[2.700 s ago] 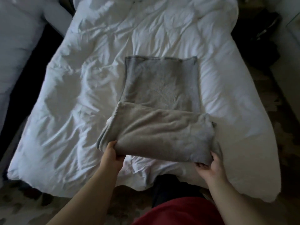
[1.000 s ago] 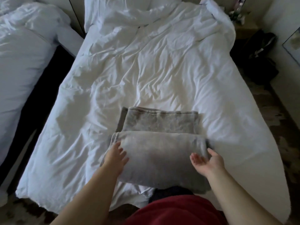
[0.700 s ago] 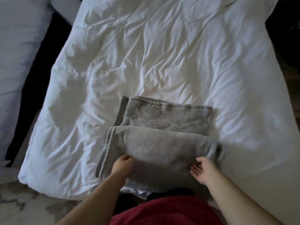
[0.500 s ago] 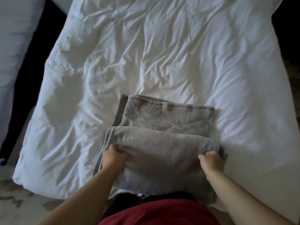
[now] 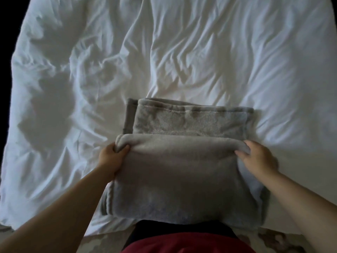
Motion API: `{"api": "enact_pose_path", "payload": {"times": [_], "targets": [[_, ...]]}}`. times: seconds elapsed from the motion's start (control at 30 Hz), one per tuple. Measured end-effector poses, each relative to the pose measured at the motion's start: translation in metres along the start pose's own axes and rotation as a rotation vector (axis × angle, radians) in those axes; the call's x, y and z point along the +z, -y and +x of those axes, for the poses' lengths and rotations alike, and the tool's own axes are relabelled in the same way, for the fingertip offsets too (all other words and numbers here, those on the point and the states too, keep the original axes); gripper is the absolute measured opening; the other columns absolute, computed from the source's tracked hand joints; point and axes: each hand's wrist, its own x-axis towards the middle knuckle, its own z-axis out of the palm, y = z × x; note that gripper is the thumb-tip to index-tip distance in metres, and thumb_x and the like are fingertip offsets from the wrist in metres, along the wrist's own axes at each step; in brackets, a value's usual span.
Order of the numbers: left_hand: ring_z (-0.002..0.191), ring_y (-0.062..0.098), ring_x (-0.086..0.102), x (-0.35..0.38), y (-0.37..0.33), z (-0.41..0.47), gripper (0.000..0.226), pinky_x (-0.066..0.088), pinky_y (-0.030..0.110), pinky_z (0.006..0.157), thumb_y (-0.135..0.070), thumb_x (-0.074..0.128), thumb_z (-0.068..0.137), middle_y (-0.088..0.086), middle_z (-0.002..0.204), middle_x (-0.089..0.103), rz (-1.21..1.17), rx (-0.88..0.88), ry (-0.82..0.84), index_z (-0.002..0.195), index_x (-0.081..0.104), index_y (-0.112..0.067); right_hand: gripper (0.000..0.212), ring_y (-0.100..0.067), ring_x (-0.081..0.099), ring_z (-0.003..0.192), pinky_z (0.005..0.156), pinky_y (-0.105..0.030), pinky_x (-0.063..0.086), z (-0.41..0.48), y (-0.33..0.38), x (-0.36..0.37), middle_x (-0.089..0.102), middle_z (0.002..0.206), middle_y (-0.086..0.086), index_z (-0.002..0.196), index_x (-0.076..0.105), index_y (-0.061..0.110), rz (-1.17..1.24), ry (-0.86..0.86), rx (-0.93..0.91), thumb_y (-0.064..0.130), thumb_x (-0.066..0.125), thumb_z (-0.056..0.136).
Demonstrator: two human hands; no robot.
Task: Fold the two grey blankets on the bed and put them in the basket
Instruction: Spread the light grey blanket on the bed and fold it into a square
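Head view. We record one grey blanket (image 5: pixel 178 179) lying on the white duvet (image 5: pixel 182 52) of the bed, at the near edge and roughly in the middle of the frame. The blanket is folded into layers. A far layer (image 5: pixel 189 123) lies flat on the duvet, with a darker hemmed edge showing along its far and left sides. A near layer overlaps it and ends in a rounded fold that runs from left to right across the blanket. The near edge of the blanket hangs just past the edge of the bed, in front of the person's body. We cannot tell whether the far layer is part of the same piece of cloth or a separate one.

The left hand (image 5: pixel 113 156) grasps the left end of the rounded fold. Its fingers are curled round the cloth, and the thumb lies on top of the fold. The right hand (image 5: pixel 255 157) grasps the right end of the same fold, with its fingers bent over the top of the cloth. This hand is slightly blurred, so we cannot make out its thumb. Both forearms are bare and reach in from the bottom corners of the frame.

The duvet is heavily creased across the whole bed. A red garment (image 5: pixel 187 243) on the person shows at the bottom centre. A patterned floor (image 5: pixel 273 238) shows beside it at the lower right.
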Motion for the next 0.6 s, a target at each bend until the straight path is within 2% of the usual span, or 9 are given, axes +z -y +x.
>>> {"api": "enact_pose_path", "payload": {"times": [0.1,0.17,0.23,0.3,0.37,0.43,0.5,0.57,0.6], "targets": [[0.104,0.035,0.06,0.006,-0.01,0.013,0.051,0.049,0.038,0.085,-0.029,0.076,0.076,0.017,0.11,0.065,0.241,-0.102,-0.052,0.12,0.059,-0.008,0.026,-0.034,0.062,0.096,0.07,-0.03,0.036,0.009,0.0,0.01,0.067,0.098,-0.014,0.093,0.061,0.012,0.006,0.216,0.12,0.031,0.072,0.08],[0.117,0.039,0.051,0.013,-0.031,0.018,0.067,0.045,0.042,0.098,-0.021,0.071,0.074,0.019,0.129,0.052,0.355,-0.082,-0.081,0.135,0.046,-0.012,0.028,-0.029,0.06,0.099,0.076,-0.028,0.04,0.021,0.009,0.011,0.067,0.104,-0.009,0.102,0.064,0.014,0.117,0.241,0.152,0.02,0.073,0.076],[0.12,0.039,0.046,0.023,-0.059,0.023,0.069,0.042,0.045,0.101,-0.012,0.064,0.071,0.016,0.132,0.045,0.39,0.15,-0.127,0.137,0.043,-0.016,0.034,-0.025,0.06,0.098,0.082,-0.028,0.042,0.04,0.026,0.007,0.067,0.108,-0.008,0.109,0.066,0.015,0.245,0.144,0.127,0.009,0.069,0.075],[0.122,0.036,0.044,0.037,-0.087,0.035,0.068,0.038,0.047,0.104,-0.007,0.062,0.071,0.013,0.133,0.046,0.401,0.401,-0.114,0.136,0.045,-0.015,0.034,-0.026,0.061,0.101,0.086,-0.029,0.043,0.064,0.043,0.004,0.066,0.111,-0.011,0.113,0.065,0.011,0.238,0.032,0.078,0.012,0.068,0.079],[0.133,0.033,0.036,0.054,-0.112,0.056,0.076,0.027,0.047,0.113,-0.008,0.065,0.072,0.009,0.144,0.041,0.487,0.524,-0.035,0.142,0.039,-0.017,0.039,-0.029,0.058,0.109,0.092,-0.03,0.042,0.091,0.057,0.002,0.064,0.117,-0.014,0.117,0.062,0.008,0.155,-0.059,-0.007,0.017,0.07,0.08],[0.144,0.029,0.021,0.067,-0.129,0.081,0.086,0.011,0.049,0.119,-0.015,0.069,0.075,0.005,0.153,0.031,0.714,0.555,0.095,0.149,0.026,-0.02,0.049,-0.031,0.053,0.117,0.097,-0.032,0.039,0.116,0.068,0.003,0.058,0.126,-0.014,0.124,0.058,0.009,0.06,-0.055,-0.108,0.02,0.072,0.078],[0.145,0.028,0.019,0.073,-0.135,0.101,0.09,0.005,0.052,0.118,-0.024,0.072,0.077,0.005,0.153,0.032,0.89,0.517,0.208,0.15,0.02,-0.024,0.06,-0.032,0.05,0.121,0.102,-0.036,0.036,0.133,0.075,0.008,0.054,0.132,-0.013,0.13,0.052,0.012,-0.042,0.055,-0.179,0.026,0.075,0.076],[0.136,0.03,0.036,0.072,-0.135,0.111,0.08,0.011,0.053,0.117,-0.032,0.072,0.077,0.007,0.141,0.047,0.965,0.474,0.242,0.145,0.031,-0.03,0.066,-0.033,0.05,0.121,0.105,-0.042,0.036,0.141,0.077,0.013,0.054,0.132,-0.013,0.132,0.05,0.015,-0.181,0.158,-0.205,0.032,0.076,0.074],[0.128,0.031,0.045,0.069,-0.136,0.112,0.066,0.019,0.051,0.114,-0.036,0.07,0.077,0.006,0.132,0.055,1.003,0.478,0.235,0.137,0.041,-0.033,0.065,-0.033,0.051,0.12,0.103,-0.043,0.038,0.142,0.077,0.014,0.055,0.131,-0.013,0.131,0.05,0.016,-0.234,0.184,-0.203,0.033,0.076,0.074]]}}
